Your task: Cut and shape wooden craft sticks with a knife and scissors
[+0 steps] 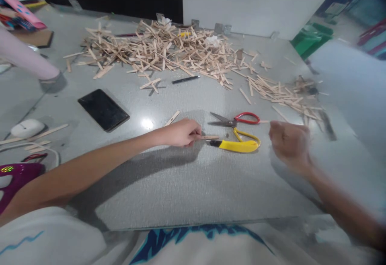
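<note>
My left hand (pixel 181 132) rests on the grey table (pixel 187 184) with its fingers closed on a wooden stick (pixel 209 137) that points right. Just beyond the stick lie yellow-handled scissors (pixel 238 144) and, behind them, red-handled scissors (pixel 235 120). My right hand (pixel 289 142) hovers to the right of the scissors, curled into a loose fist and blurred; whether it holds anything is hidden.
A big heap of wooden sticks (pixel 163 50) covers the far side, with a smaller pile (pixel 283 94) at the right. A black phone (pixel 103 109), a black pen (pixel 185 79), a white mouse (pixel 27 128) and another person's sleeve (pixel 24 58) are at the left.
</note>
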Action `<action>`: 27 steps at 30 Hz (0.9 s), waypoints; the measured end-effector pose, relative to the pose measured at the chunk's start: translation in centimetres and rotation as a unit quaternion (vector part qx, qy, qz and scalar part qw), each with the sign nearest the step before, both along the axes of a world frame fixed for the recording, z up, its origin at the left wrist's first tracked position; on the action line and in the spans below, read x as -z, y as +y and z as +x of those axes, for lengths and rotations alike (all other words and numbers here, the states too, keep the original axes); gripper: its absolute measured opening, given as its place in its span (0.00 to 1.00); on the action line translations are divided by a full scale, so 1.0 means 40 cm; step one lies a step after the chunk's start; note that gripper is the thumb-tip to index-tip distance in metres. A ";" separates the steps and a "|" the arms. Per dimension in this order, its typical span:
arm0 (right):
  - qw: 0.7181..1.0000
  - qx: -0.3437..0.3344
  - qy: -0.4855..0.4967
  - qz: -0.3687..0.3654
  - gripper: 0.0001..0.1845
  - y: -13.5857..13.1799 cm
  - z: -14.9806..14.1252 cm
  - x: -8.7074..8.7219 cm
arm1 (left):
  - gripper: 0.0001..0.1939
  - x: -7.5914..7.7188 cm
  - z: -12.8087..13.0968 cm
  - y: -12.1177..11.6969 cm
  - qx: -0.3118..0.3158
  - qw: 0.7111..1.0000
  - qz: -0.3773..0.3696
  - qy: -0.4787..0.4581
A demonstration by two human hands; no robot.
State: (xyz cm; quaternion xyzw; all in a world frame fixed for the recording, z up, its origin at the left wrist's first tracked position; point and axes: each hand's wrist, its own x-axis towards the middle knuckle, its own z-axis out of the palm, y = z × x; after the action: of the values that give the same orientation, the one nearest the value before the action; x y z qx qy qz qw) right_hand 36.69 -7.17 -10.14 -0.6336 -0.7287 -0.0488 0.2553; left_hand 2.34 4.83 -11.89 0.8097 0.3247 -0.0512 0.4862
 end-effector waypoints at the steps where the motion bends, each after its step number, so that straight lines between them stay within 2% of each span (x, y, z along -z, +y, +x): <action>1: 1.000 0.013 0.006 0.005 0.22 -0.009 -0.003 0.001 | 0.13 -0.001 0.000 0.000 0.000 1.000 0.000 0.000; 3: 1.000 -0.015 0.013 0.015 0.20 -0.023 -0.019 0.002 | 0.13 -0.002 0.001 0.000 -0.001 1.000 0.002 -0.001; 6: 0.987 -0.146 -0.061 -0.002 0.27 -0.038 -0.060 0.001 | 0.12 -0.001 0.003 0.000 -0.001 1.000 0.004 -0.003; 8: 0.968 -0.206 -0.143 -0.025 0.23 -0.045 -0.088 0.005 | 0.13 0.000 0.005 0.000 0.001 1.000 0.007 -0.005; 10: 0.950 -0.233 -0.202 -0.052 0.19 -0.049 -0.110 0.016 | 0.13 0.003 0.006 0.001 0.002 1.000 0.011 -0.005; 13: 0.933 -0.246 -0.256 -0.064 0.14 -0.046 -0.128 0.036 | 0.11 0.006 0.005 0.001 0.003 1.000 0.016 -0.005; 15: 0.928 -0.252 -0.269 -0.051 0.16 -0.039 -0.131 0.044 | 0.11 0.007 0.005 0.001 0.002 1.000 0.018 -0.007; 19: 0.940 -0.250 -0.226 -0.050 0.19 -0.026 -0.131 0.041 | 0.11 0.003 0.004 -0.001 0.004 1.000 0.020 -0.010; 23: 0.953 -0.222 -0.198 -0.062 0.12 -0.012 -0.131 0.030 | 0.11 -0.002 0.006 -0.003 0.006 1.000 0.022 -0.015; 27: 0.951 -0.232 -0.188 -0.076 0.21 0.004 -0.130 0.024 | 0.12 -0.001 0.006 -0.003 0.007 0.999 0.027 -0.021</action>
State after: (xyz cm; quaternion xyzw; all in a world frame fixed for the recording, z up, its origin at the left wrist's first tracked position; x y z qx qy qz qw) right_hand 31.48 -7.03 -11.12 -0.4444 -0.8918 -0.0504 0.0690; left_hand 2.59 4.69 -11.84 0.8254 0.3100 -0.0286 0.4709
